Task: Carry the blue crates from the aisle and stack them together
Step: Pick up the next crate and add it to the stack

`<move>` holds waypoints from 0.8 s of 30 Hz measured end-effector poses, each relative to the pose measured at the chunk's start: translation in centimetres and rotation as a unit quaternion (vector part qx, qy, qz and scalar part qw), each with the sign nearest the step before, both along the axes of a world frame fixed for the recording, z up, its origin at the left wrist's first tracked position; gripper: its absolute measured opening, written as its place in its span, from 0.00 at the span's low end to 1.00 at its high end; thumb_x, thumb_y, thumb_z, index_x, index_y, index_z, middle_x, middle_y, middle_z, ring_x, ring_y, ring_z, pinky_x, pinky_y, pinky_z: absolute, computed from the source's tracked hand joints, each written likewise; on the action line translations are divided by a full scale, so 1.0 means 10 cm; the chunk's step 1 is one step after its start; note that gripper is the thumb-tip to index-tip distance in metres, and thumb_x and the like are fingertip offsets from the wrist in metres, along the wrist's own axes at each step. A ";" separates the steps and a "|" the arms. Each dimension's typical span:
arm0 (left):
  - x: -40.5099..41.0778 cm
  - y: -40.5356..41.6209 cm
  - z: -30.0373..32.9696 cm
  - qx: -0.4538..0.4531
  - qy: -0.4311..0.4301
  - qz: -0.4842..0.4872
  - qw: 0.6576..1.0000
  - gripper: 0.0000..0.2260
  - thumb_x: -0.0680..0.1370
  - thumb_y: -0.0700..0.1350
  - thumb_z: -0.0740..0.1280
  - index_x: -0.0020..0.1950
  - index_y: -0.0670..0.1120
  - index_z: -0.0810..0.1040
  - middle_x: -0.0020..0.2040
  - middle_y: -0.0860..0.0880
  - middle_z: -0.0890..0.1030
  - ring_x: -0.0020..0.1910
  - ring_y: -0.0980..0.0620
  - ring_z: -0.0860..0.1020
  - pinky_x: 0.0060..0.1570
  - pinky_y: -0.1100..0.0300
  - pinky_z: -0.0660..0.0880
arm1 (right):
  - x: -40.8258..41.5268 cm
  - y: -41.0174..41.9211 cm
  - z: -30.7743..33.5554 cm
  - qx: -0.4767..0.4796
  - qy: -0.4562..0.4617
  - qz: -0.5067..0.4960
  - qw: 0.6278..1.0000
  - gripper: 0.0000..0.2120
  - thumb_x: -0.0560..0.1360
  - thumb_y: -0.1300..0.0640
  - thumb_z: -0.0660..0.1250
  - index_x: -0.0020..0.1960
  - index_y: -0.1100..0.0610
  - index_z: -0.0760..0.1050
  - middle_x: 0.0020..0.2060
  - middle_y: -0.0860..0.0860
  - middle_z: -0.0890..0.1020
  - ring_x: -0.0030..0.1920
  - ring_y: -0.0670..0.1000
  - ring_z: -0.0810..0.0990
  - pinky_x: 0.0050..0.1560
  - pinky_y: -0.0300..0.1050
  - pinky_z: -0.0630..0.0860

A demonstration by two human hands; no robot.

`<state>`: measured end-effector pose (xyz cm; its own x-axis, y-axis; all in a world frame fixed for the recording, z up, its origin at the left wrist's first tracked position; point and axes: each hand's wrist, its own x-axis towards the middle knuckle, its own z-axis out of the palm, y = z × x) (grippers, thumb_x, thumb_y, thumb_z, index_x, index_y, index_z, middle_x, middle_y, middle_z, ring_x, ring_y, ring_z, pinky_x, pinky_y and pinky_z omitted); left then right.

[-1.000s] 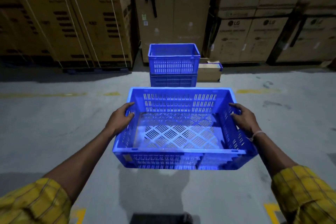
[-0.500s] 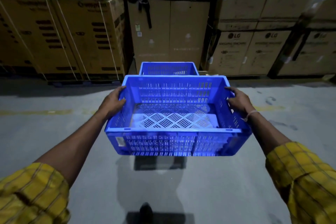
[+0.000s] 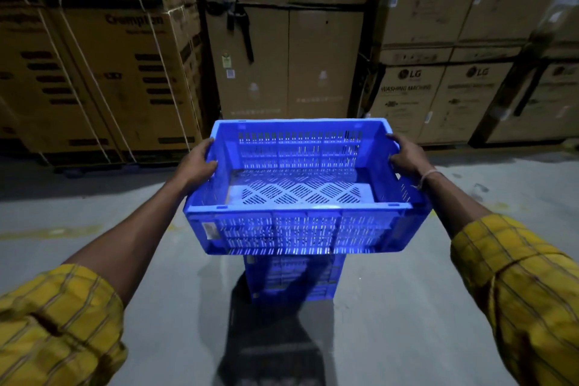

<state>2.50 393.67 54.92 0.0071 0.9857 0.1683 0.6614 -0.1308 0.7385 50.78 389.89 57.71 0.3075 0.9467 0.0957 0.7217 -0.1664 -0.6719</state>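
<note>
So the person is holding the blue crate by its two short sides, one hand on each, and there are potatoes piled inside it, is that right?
Not quite. The head view shows the blue crate empty, its slotted floor bare. The rest stands: the left hand and right hand each grip a short side, holding it above the stacked crates below.

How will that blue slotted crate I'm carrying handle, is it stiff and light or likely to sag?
Probably stiff: the blue crate keeps straight rims, gripped only at its ends by the left hand and right hand. Likely light for its size: it is empty, with slotted walls.
</note>
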 end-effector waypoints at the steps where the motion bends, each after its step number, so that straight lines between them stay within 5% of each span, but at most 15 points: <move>1: 0.02 0.14 0.00 -0.005 -0.006 -0.002 1.000 0.28 0.79 0.38 0.66 0.78 0.50 0.66 0.65 0.49 0.79 0.56 0.46 0.81 0.53 0.49 0.80 | 0.00 0.14 0.00 0.001 0.002 0.001 1.000 0.33 0.72 0.69 0.62 0.76 0.51 0.67 0.53 0.61 0.83 0.39 0.59 0.83 0.36 0.45 0.75; 6: 0.14 0.86 -0.02 -0.020 -0.033 0.013 0.999 0.24 0.80 0.35 0.64 0.75 0.48 0.69 0.59 0.49 0.78 0.49 0.47 0.80 0.45 0.55 0.76 | 0.11 0.89 -0.02 -0.013 0.004 0.029 0.999 0.35 0.72 0.69 0.64 0.77 0.53 0.63 0.53 0.58 0.80 0.42 0.57 0.80 0.35 0.43 0.73; 13: 0.21 1.85 -0.25 -0.042 -0.036 0.024 0.998 0.15 0.79 0.34 0.65 0.63 0.48 0.74 0.49 0.45 0.82 0.35 0.49 0.78 0.42 0.54 0.76 | 0.32 1.97 -0.27 -0.037 0.007 0.059 0.998 0.28 0.67 0.59 0.65 0.67 0.47 0.72 0.54 0.54 0.83 0.49 0.57 0.83 0.48 0.51 0.80; 16: 0.25 2.27 -0.26 -0.058 -0.034 0.033 0.997 0.15 0.79 0.35 0.65 0.65 0.42 0.75 0.43 0.45 0.80 0.31 0.49 0.76 0.40 0.55 0.75 | 0.35 2.37 -0.30 -0.047 0.012 0.064 0.997 0.26 0.71 0.65 0.64 0.67 0.53 0.72 0.53 0.55 0.83 0.50 0.57 0.82 0.49 0.49 0.79; 19: 0.33 2.54 -0.24 -0.060 -0.032 0.042 0.997 0.13 0.79 0.35 0.65 0.64 0.41 0.74 0.38 0.47 0.79 0.31 0.49 0.75 0.38 0.57 0.74 | 0.49 2.84 -0.41 -0.056 0.019 0.060 0.996 0.29 0.67 0.63 0.62 0.69 0.52 0.71 0.55 0.55 0.83 0.50 0.59 0.83 0.50 0.58 0.82; 22: 0.44 2.71 -0.18 -0.047 -0.039 0.042 0.997 0.14 0.80 0.35 0.64 0.66 0.43 0.74 0.43 0.44 0.81 0.32 0.50 0.76 0.38 0.57 0.73 | 0.82 3.52 -0.78 -0.056 0.022 0.070 0.996 0.37 0.62 0.58 0.60 0.72 0.47 0.67 0.58 0.55 0.83 0.49 0.60 0.84 0.46 0.58 0.84; 24: 0.48 2.80 -0.19 -0.035 -0.039 0.049 0.997 0.17 0.81 0.36 0.64 0.70 0.44 0.73 0.52 0.42 0.82 0.34 0.52 0.77 0.40 0.56 0.74 | 0.76 3.58 -0.69 -0.041 0.015 0.062 0.997 0.33 0.65 0.59 0.61 0.71 0.48 0.68 0.56 0.56 0.83 0.47 0.61 0.84 0.42 0.55 0.84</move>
